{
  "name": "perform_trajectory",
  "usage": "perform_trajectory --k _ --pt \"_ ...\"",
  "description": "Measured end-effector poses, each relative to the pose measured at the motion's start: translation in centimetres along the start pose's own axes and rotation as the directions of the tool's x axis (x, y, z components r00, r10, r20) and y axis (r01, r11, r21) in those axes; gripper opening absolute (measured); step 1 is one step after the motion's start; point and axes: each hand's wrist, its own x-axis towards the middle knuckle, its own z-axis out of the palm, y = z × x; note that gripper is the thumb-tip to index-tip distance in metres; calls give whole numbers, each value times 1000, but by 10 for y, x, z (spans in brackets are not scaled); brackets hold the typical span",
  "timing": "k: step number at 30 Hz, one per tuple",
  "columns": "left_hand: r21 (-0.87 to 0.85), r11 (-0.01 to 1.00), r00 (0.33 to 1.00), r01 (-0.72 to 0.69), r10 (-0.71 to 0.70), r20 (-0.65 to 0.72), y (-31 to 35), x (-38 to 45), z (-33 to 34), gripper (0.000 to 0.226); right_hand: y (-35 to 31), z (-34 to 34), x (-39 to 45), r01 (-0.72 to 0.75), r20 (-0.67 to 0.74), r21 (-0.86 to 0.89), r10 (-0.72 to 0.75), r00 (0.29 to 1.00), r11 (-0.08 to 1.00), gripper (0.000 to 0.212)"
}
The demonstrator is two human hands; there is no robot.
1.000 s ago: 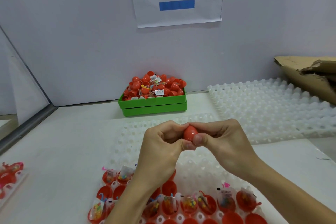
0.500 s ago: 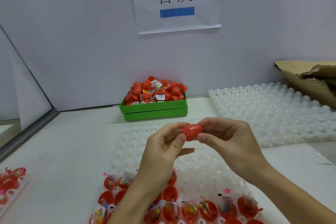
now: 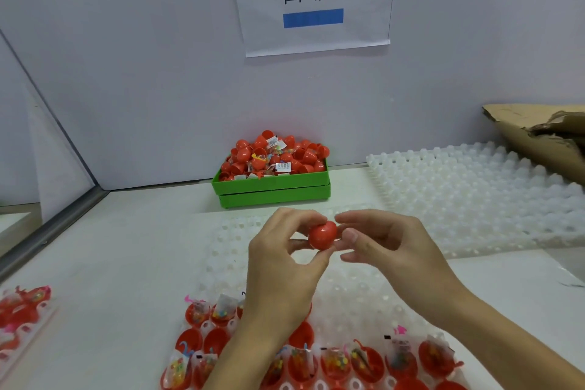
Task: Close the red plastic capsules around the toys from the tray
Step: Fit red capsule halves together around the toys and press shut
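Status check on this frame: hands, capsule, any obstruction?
Left hand pinches closed red capsule. Right hand open, fingers beside the capsule. Green bin beyond, path unobstructed.

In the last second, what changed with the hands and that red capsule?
The right hand has let go of the closed red capsule, its fingers now loose beside it. The left hand went from squeezing to a fingertip pinch. The green bin and tray stayed put.
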Motion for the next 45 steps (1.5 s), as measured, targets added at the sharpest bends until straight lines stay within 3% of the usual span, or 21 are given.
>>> perform_trajectory --k 3,8,10,13,17,21,24,27,29,32,35,39,42,45 --pt "179 975 992 -129 130 3 -1 0 0 33 1 3 -1 -40 29 -59 42 999 997 26" --pt "265 941 978 -211 202 59 0 -2 1 33 3 4 -1 -16 20 -92 18 1000 996 22" --pt "207 963 985 -171 160 70 2 -2 0 36 4 4 0 -48 32 5 47 998 999 15" --pt "25 1000 996 -14 12 83 6 -1 -1 36 1 6 0 -259 169 368 210 963 893 29" --pt "-161 976 984 150 -132 119 10 0 -1 31 -2 8 -2 -411 342 502 261 903 761 35" --pt "0 998 995 67 -67 80 6 0 -1 25 -2 6 0 -386 235 405 314 920 829 30" --pt "143 989 995 -24 10 98 3 0 -3 22 -2 2 1 -264 97 174 250 963 949 33" --pt "209 975 987 -73 41 154 0 -2 -2 24 0 2 -1 -182 67 -2 182 981 983 19" --pt "185 982 991 -39 14 132 0 -3 -2 32 1 3 -1 -183 29 28 182 983 983 18" --pt "23 996 992 84 -86 97 -1 -3 -2 43 2 4 1 -261 9 272 269 963 926 40" --pt "-70 992 988 104 -95 124 0 -3 -1 32 -2 5 1 -343 92 388 334 938 855 53" --pt "-100 986 980 136 -119 160 2 -1 0 19 -4 5 1 -393 152 375 363 919 839 69" --pt "-92 984 978 149 -133 160 1 0 -1 15 -4 4 1 -387 146 327 359 922 862 63" --pt "-54 986 979 156 -147 137 1 0 -2 20 -3 2 1 -303 86 286 291 953 909 40"
